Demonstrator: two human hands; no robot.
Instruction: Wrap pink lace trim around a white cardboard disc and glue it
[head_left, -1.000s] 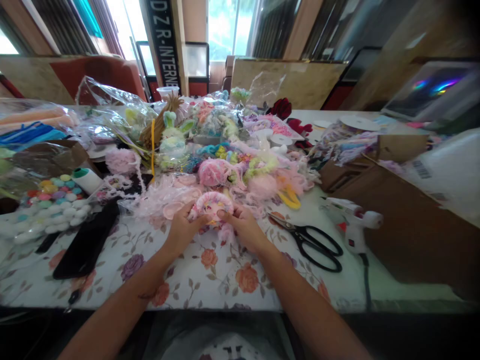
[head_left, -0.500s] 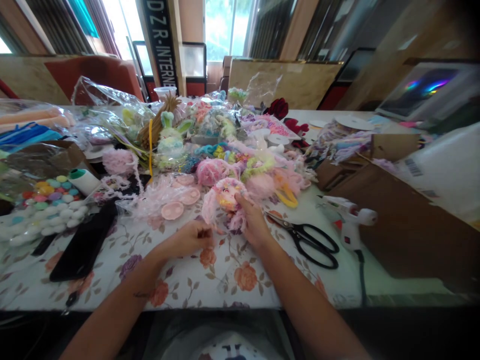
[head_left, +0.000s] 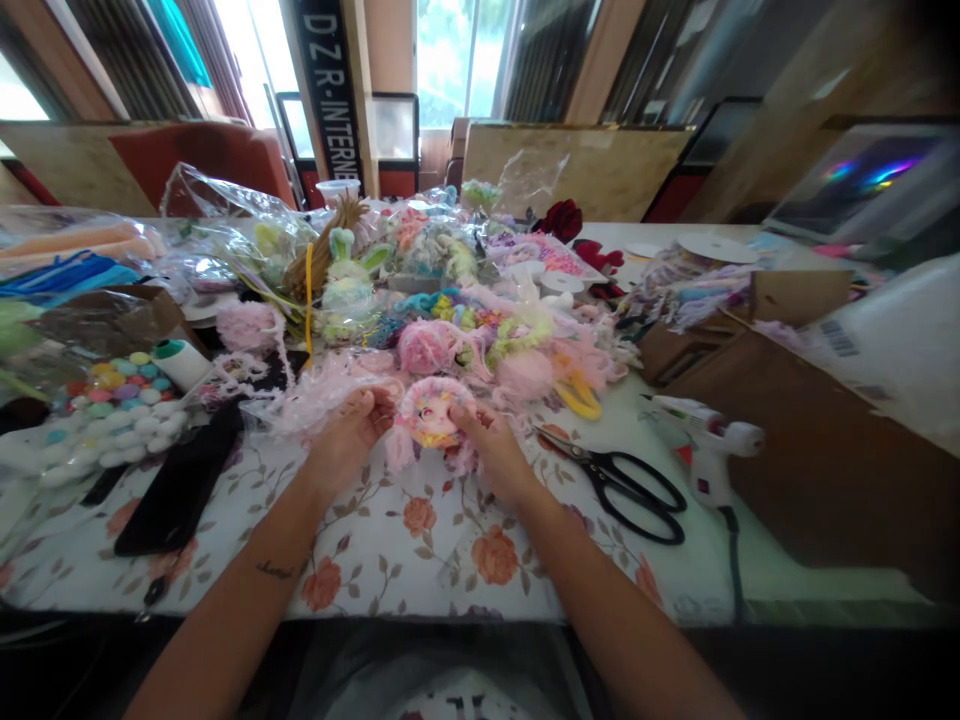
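Observation:
My right hand [head_left: 491,452] holds a small round fluffy pink craft piece [head_left: 429,412] with a pale face in its middle, just above the flowered tablecloth [head_left: 420,545]. My left hand [head_left: 346,438] lies to the left of the piece, fingers curled, reaching among pink discs and fluffy pink trim [head_left: 330,385]; whether it grips anything there is hidden. Black scissors [head_left: 626,485] lie to the right of my right hand. A white glue gun [head_left: 701,445] stands beyond them.
A heap of coloured yarn pompoms and plush bits [head_left: 450,300] fills the table's middle. A bag of pompom balls [head_left: 97,410] and a black phone [head_left: 176,480] lie left. Cardboard boxes [head_left: 817,450] stand right. Plastic bags [head_left: 217,220] are at the back left.
My left hand moved up from the tablecloth to the pink discs beside the piece. The right hand drew the fluffy piece slightly left and nearer, its face now turned up.

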